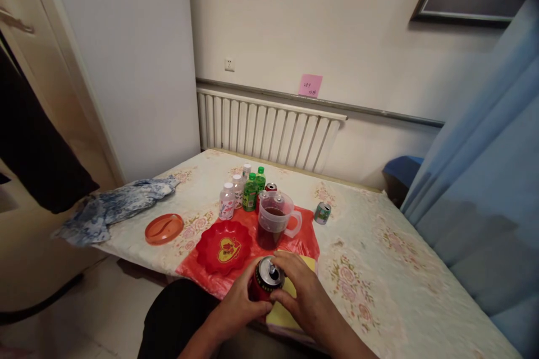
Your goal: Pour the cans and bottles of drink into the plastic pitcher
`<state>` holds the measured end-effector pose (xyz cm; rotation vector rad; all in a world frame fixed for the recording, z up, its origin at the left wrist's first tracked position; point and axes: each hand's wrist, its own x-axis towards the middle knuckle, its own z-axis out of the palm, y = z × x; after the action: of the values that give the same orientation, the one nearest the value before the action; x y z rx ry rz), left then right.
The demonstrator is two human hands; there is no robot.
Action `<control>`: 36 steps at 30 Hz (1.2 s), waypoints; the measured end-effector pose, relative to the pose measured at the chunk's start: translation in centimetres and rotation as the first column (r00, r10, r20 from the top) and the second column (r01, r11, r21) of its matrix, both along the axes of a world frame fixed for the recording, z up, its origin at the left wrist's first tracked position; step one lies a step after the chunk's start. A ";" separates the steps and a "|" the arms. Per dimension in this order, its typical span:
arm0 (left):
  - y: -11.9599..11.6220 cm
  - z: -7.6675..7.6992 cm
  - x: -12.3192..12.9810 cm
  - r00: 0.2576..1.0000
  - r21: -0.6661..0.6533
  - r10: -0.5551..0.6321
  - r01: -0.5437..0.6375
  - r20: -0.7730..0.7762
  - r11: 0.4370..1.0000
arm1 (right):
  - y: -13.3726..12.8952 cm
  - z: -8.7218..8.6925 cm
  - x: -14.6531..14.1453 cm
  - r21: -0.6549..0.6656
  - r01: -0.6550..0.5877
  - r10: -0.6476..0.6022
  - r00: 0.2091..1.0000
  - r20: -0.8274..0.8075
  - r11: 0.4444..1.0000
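A red and black drink can [264, 286] is upright between my two hands near the table's front edge, its top opening showing and the tab raised. My left hand [240, 300] wraps round the can's left side. On the other side, my right hand [297, 286] closes with its fingers at the rim and the thumb low on the can. Just beyond stands a clear plastic measuring jug [269, 230] with dark brown liquid in it. A red scalloped plate [206, 247] with a yellow heart print lies to the left. Under the right hand is a yellow pad [280, 317].
White bottles [226, 202], green bottles [250, 193] and another red can [270, 187] cluster behind the jug. A green can [322, 213] stands to the right. Red plastic sheeting [303, 230], an orange dish [155, 230] and a patterned cloth [126, 202] lie on the table.
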<state>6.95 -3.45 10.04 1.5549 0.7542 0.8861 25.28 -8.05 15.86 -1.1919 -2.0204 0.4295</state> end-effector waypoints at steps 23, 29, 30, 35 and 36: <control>5.1 -1.4 -2.8 0.954 -0.033 0.276 -0.281 -0.117 0.959 | 3.7 -3.3 2.7 -0.195 0.290 -0.333 0.910 -0.246 0.937; 11.1 -2.6 -4.1 0.965 0.001 0.262 -0.262 -0.013 0.965 | 7.8 -5.0 6.3 -0.425 0.376 -0.555 0.686 -0.470 0.824; 12.2 -2.9 -4.2 0.968 -0.004 0.250 -0.250 0.007 0.968 | 8.4 -5.3 6.6 -0.447 0.387 -0.583 0.645 -0.493 0.806; 16.5 -3.5 -4.4 0.978 -0.043 0.190 -0.187 0.088 0.981 | 10.9 -6.4 7.2 -0.472 0.460 -0.659 0.540 -0.524 0.752; 17.2 -3.6 -4.5 0.980 -0.056 0.174 -0.169 0.092 0.984 | 11.4 -6.6 7.2 -0.469 0.477 -0.669 0.523 -0.528 0.743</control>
<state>2.42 13.74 6.42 1.4099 0.8430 1.0551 32.45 3.34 9.27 -1.5145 -0.8591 0.6821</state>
